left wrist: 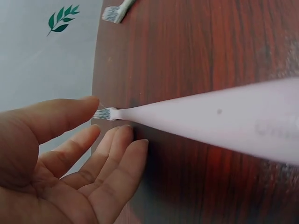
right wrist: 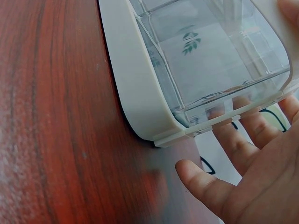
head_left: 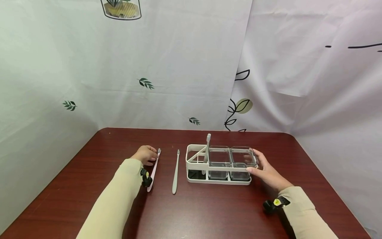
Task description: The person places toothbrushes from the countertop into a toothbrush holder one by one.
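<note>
On the left, a pink toothbrush (head_left: pixel 153 174) lies on the table, bristle end away from me. My left hand (head_left: pixel 145 155) is at its head; in the left wrist view the thumb and fingers (left wrist: pixel 131 163) are spread apart around the bristles, gripping nothing. My right hand (head_left: pixel 264 171) holds the right end of a white toothbrush holder (head_left: pixel 221 183), thumb on the front rim and fingers at the side. Two clear cups (head_left: pixel 219 156) sit in the holder, and a toothbrush (head_left: pixel 208 142) stands upright in its left part.
A pale green toothbrush (head_left: pixel 175 176) lies between the pink one and the holder. The dark red wooden table (head_left: pixel 191 212) has rounded far corners. White patterned cloth (head_left: pixel 179 66) hangs behind and along both sides.
</note>
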The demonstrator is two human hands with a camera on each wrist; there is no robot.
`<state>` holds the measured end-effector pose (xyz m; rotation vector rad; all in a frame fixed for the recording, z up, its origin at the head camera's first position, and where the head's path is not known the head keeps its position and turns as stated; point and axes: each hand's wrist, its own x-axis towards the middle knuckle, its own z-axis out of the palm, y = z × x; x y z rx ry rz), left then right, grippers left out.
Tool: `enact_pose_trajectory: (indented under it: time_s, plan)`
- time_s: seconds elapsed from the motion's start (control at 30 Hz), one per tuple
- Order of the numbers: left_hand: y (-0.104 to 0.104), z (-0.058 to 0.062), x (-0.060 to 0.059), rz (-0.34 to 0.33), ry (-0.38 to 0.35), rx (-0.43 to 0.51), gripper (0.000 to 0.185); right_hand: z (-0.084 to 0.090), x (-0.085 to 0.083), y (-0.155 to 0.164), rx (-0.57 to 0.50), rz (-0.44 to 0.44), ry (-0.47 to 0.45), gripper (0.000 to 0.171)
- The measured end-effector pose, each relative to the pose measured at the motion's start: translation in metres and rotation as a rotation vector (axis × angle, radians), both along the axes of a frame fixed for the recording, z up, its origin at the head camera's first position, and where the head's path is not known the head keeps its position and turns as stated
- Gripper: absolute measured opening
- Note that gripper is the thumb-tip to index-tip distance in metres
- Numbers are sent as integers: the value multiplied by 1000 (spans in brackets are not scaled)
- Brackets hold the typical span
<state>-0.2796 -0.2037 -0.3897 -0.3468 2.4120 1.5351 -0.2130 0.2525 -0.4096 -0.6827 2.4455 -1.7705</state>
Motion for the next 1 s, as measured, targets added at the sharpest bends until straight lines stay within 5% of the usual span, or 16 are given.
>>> enact_pose_trajectory:
  time_s: [1.0]
  plan:
    - [12,-9,-6,-8,73,-221,18,0,1,0,4,-7,-14,72]
